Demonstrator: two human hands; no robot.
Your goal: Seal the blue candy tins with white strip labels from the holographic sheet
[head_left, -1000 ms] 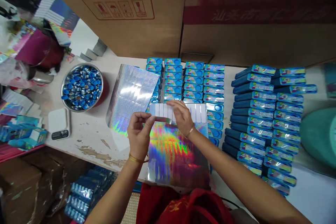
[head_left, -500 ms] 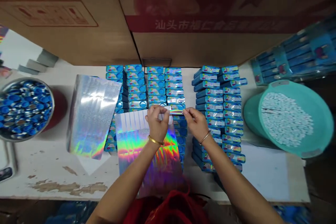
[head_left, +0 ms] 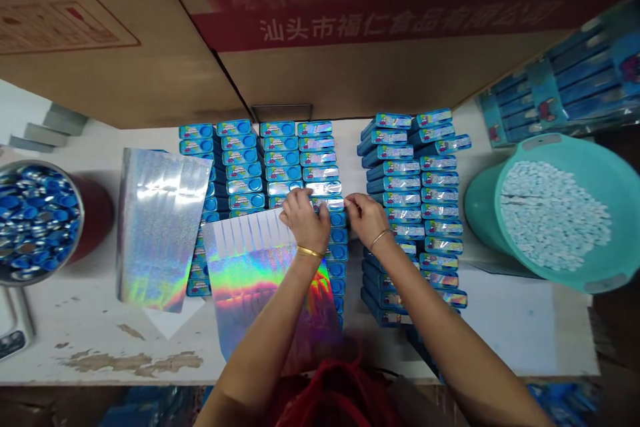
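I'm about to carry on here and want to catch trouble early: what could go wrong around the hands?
The shiny strip could end up crooked or creased, with the left hand at one end and the right hand at the other. The rainbow sheet beneath the left forearm might shift if brushed. The blue boxes, packed in close rows, could be nudged out of line.

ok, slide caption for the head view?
Left hand and right hand at a shiny strip on one of many blue boxes.

Bare left hand (head_left: 307,221): fingers bent, thumb apart
Bare right hand (head_left: 369,219): fingertips close together
Bare forearms (head_left: 267,330): angled inward
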